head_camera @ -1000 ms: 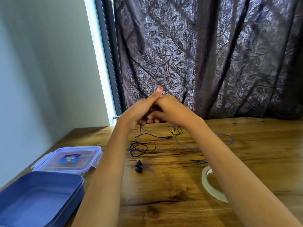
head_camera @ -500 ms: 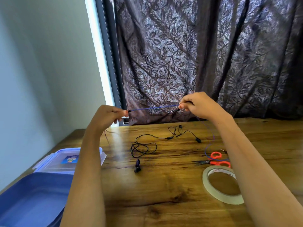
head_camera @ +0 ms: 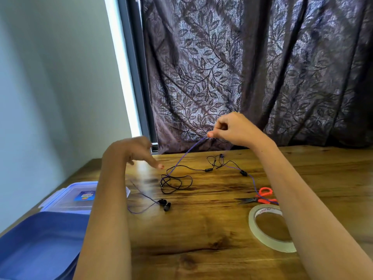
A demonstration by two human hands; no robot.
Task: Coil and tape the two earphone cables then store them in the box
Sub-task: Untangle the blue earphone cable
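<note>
Your left hand (head_camera: 131,153) has let go of the purple earphone cable (head_camera: 188,152) it was pinching half a second ago and has dropped toward the table (head_camera: 201,249). The line that was stretched level between your hands now slopes down from the right hand alone. Head view: the left hand is motion-blurred, its fingers loosely extended and slightly spread, the index pointing down at the wood, holding nothing. Your right hand (head_camera: 232,129) is raised in front of the curtain (head_camera: 252,67), thumb and forefinger pinching the purple cable, the other fingers curled. From that pinch the cable runs down to the table and meets the loose tangle of the black earphone cable (head_camera: 175,183), which lies at mid-table between your forearms. The purple cable's earbuds (head_camera: 165,204) rest just on the near side of that tangle, and another stretch of it trails right to the scissors (head_camera: 264,196). The tape roll (head_camera: 282,247) lies flat near the scissors, partly hidden by your right forearm. The blue box (head_camera: 40,243) sits open at the table's near left corner, its lid (head_camera: 68,199) just behind it along the left edge. Bare wood lies between your forearms, nearer to you than the earbuds.
</note>
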